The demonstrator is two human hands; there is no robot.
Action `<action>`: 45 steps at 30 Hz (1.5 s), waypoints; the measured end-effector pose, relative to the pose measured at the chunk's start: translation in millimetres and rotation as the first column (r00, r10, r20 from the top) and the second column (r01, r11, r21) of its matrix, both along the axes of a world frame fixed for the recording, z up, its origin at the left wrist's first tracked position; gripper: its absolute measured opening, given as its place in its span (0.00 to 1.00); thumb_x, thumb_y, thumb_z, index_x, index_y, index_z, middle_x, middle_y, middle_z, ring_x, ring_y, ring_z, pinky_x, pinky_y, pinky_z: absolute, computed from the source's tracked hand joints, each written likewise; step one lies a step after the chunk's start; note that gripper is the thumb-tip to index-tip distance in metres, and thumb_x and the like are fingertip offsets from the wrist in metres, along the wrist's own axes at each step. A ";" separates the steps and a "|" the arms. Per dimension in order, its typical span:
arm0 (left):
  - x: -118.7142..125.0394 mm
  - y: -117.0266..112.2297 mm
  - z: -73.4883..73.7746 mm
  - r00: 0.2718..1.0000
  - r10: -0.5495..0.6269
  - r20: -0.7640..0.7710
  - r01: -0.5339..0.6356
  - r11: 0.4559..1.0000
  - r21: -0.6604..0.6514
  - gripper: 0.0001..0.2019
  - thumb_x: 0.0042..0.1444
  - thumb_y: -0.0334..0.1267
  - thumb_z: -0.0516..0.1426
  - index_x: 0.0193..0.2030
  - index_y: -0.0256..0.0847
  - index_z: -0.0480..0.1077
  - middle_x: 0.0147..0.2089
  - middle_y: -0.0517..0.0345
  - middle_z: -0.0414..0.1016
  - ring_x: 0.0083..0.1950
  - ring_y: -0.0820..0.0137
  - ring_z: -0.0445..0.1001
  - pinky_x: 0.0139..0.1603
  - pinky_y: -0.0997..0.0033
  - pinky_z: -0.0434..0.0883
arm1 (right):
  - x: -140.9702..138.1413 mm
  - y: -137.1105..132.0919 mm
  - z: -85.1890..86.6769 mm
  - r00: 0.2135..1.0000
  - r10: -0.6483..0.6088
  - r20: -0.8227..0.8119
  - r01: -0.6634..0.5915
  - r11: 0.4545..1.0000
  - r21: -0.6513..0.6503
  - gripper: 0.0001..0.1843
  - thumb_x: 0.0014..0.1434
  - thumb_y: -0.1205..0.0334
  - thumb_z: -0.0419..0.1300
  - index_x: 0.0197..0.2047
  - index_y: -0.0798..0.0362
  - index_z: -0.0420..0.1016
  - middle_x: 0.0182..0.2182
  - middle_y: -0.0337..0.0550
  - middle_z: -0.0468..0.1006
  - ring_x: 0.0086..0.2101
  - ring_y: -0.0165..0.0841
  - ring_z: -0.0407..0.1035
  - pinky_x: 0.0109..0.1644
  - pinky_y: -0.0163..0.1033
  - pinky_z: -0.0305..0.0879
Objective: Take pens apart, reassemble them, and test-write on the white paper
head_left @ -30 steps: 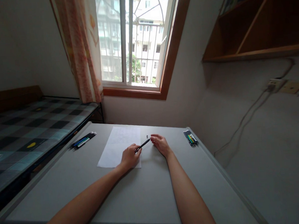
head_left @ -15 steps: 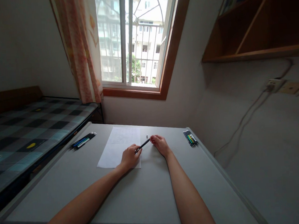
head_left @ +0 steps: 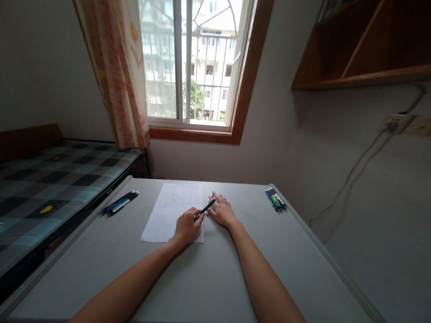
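My left hand (head_left: 186, 225) is closed around a black pen (head_left: 205, 209), which slants up and to the right out of its fingers. Under that hand lies a sheet of white paper (head_left: 163, 218) with faint writing on its upper part. My right hand (head_left: 222, 211) is just right of the sheet, its fingers apart and reaching forward over the table. The pen's far end passes close above the right hand's fingers; whether they touch is not clear. A tiny object at those fingertips is largely hidden.
On the grey-white table (head_left: 223, 279), several pens (head_left: 121, 203) lie at the left edge and several more pens (head_left: 275, 199) near the right edge. A bed (head_left: 54, 177) stands to the left. The wooden shelf (head_left: 364, 78) hangs on the right wall above a cable.
My right hand has left the pen's end and moved left and down to the table by the tiny object, its fingers now spread. My left hand and the pen stay nearly still.
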State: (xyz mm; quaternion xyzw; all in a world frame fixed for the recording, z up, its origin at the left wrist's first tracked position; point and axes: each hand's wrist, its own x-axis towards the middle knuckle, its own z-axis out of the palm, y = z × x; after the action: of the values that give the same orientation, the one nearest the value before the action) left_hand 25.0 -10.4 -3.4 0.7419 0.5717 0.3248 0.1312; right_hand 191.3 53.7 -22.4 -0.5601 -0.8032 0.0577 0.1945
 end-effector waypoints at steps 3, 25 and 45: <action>0.3 -1.0 1.5 1.000 -0.006 -0.005 0.006 1.000 -0.004 0.12 0.57 0.42 0.49 0.37 0.43 0.73 0.34 0.58 0.71 0.35 0.72 0.69 0.36 0.75 0.61 | 0.6 0.3 0.2 1.000 0.004 -0.011 -0.004 1.000 0.011 0.28 0.56 0.50 0.51 0.58 0.49 0.60 0.61 0.46 0.53 0.58 0.48 0.44 0.56 0.54 0.45; -0.3 1.6 -0.7 0.999 -0.014 0.030 0.013 1.000 0.018 0.11 0.56 0.41 0.50 0.35 0.43 0.73 0.34 0.59 0.72 0.33 0.74 0.69 0.34 0.76 0.61 | 24.1 12.1 6.6 0.178 -0.125 -0.976 -0.167 0.974 -0.155 0.16 0.40 0.57 0.65 0.34 0.54 0.74 0.31 0.42 0.74 0.29 0.32 0.72 0.35 0.39 0.66; -0.1 1.9 0.1 0.999 -0.008 0.054 0.009 1.000 -0.020 0.11 0.55 0.41 0.51 0.36 0.42 0.74 0.35 0.58 0.73 0.35 0.73 0.69 0.35 0.75 0.61 | 18.5 2.6 13.7 0.071 -0.200 -0.977 -0.287 0.934 -0.212 0.15 0.38 0.59 0.68 0.33 0.53 0.75 0.29 0.40 0.75 0.30 0.29 0.70 0.37 0.35 0.64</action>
State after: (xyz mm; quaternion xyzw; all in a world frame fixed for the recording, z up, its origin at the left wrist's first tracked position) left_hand 24.9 -8.5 -3.3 0.7338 0.5683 0.3382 0.1554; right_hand 209.8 56.2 -8.7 -0.3684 -0.4444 0.5720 0.5828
